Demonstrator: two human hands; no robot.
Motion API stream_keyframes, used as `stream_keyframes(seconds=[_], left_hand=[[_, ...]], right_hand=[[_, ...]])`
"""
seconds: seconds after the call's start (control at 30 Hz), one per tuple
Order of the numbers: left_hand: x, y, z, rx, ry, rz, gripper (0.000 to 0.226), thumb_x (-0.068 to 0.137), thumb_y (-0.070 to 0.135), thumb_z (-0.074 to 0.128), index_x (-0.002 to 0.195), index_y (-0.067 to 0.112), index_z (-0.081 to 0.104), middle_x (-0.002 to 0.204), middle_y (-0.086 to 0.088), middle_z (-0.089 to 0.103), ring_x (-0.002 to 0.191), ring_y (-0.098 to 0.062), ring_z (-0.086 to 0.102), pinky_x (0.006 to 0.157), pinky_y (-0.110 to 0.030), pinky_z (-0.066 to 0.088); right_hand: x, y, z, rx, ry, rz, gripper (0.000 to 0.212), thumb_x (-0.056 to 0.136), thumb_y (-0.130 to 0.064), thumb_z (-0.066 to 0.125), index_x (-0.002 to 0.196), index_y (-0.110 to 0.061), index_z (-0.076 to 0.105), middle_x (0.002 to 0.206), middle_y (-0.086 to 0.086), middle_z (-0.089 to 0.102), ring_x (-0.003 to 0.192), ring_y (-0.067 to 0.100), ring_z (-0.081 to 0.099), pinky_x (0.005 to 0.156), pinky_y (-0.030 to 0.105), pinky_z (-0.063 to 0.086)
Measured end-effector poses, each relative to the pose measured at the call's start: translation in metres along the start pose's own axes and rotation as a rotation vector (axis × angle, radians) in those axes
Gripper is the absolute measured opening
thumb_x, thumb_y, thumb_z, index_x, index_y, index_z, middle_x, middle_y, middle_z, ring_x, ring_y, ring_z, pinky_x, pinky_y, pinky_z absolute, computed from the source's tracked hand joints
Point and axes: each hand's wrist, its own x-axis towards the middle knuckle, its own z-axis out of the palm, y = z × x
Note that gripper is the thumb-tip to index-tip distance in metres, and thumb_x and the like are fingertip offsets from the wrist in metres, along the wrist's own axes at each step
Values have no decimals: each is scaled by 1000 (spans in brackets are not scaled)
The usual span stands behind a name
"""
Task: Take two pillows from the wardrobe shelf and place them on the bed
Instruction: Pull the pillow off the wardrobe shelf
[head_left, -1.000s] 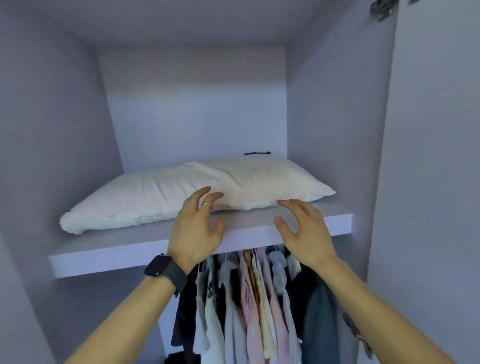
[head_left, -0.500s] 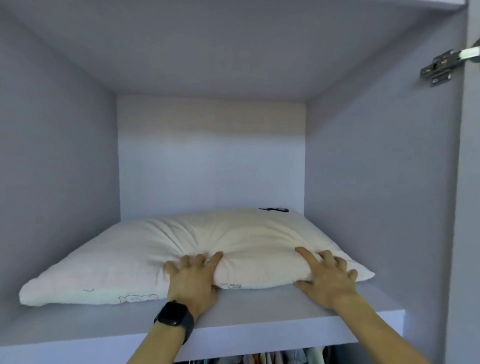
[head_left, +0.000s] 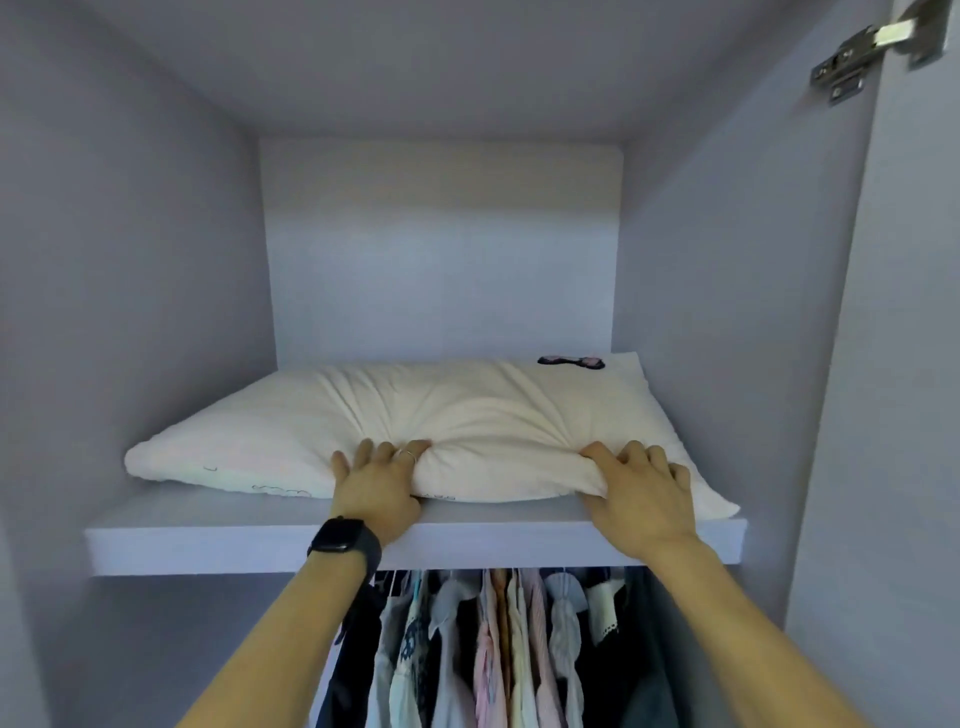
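Note:
One cream pillow (head_left: 322, 415) lies across the grey wardrobe shelf (head_left: 218, 543), its long side facing me. My left hand (head_left: 376, 486), with a black watch and a ring, is clenched on the pillow's front edge near the middle. My right hand (head_left: 641, 491) grips the same edge further right, and the fabric bunches into folds between the two hands. A small dark bow-shaped mark (head_left: 571, 361) shows at the pillow's back right corner. No second pillow and no bed are in view.
Clothes (head_left: 498, 649) hang on a rail under the shelf, close below my forearms. The wardrobe's side walls (head_left: 130, 291) close in the shelf left and right. An open door with a metal hinge (head_left: 852, 57) stands at the upper right.
Both hands went from hovering open in front of the shelf to lying on the pillow, and now clench its front edge. The fabric has gathered between them.

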Motion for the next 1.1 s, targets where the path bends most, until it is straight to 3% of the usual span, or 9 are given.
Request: stream_keyframes(seconds=[0.17, 0.27, 0.37, 0.43, 0.5, 0.73, 0.83, 0.97, 1.1], left_hand=[[-65, -7, -17, -271, 120, -15, 65, 78, 22, 56, 141, 33, 44, 133, 1, 51, 138, -30, 31, 113, -56, 22], [-104, -11, -33, -688, 109, -142, 51, 73, 32, 45, 123, 37, 57, 118, 16, 46, 131, -24, 40, 113, -55, 28], [-124, -4, -43, -929, 139, -334, 33, 83, 57, 46, 113, 50, 57, 154, 6, 24, 146, -21, 25, 119, -56, 21], [-135, 10, -46, -962, 95, -452, 72, 72, 81, 56, 137, 55, 39, 162, 9, -15, 152, -27, 10, 122, -52, 16], [-142, 25, -38, -1101, 61, -543, 108, 61, 85, 67, 150, 54, 14, 160, 5, -27, 148, -29, 21, 118, -43, 25], [-160, 11, -5, -1248, 237, -565, 110, 69, 47, 88, 151, 51, 14, 161, -13, -7, 131, -31, 41, 99, -32, 37], [-164, -19, -1, -1219, 198, -509, 108, 70, 39, 89, 151, 50, 18, 157, -14, 14, 124, -27, 44, 101, -36, 42], [-167, -29, -3, -1232, 182, -452, 103, 76, 25, 85, 150, 52, 19, 156, -13, 13, 113, -23, 42, 104, -39, 42], [-177, -49, 7, -1205, 144, -383, 103, 77, 20, 84, 149, 55, 19, 155, -6, 10, 115, -17, 36, 105, -37, 37]], right_hand=[[-96, -19, -17, 303, 230, -52, 42, 72, -17, 76, 112, -27, 69, 87, -5, 66, 85, 25, 59, 69, 37, 35], [-140, -45, -16, 354, 254, -71, 48, 61, -7, 78, 106, -22, 72, 89, -3, 71, 78, 26, 64, 65, 36, 41], [-172, -64, -9, 353, 227, -84, 45, 64, -14, 77, 107, -23, 70, 86, -4, 70, 76, 26, 65, 63, 35, 44], [-189, -72, -3, 367, 211, -92, 39, 69, -18, 76, 107, -21, 69, 82, -2, 68, 73, 25, 64, 59, 34, 44], [-209, -78, 3, 398, 188, -69, 39, 71, -16, 76, 108, -19, 69, 81, -1, 67, 72, 25, 62, 55, 31, 42], [-260, -107, 17, 442, -105, -88, 33, 97, -34, 56, 129, -28, 53, 107, -3, 56, 77, 16, 57, 55, 34, 47], [-236, -117, -5, 523, 64, -95, 36, 95, -42, 54, 130, -36, 47, 126, -6, 42, 83, 10, 57, 54, 33, 52], [-141, -118, -47, 476, 318, -29, 52, 90, -56, 56, 134, -29, 50, 140, -1, 41, 123, 19, 42, 85, 35, 46], [-44, -119, -73, 351, 20, 134, 79, 87, -77, 45, 153, -35, 29, 163, 3, 20, 150, 30, 16, 119, 50, 21]])
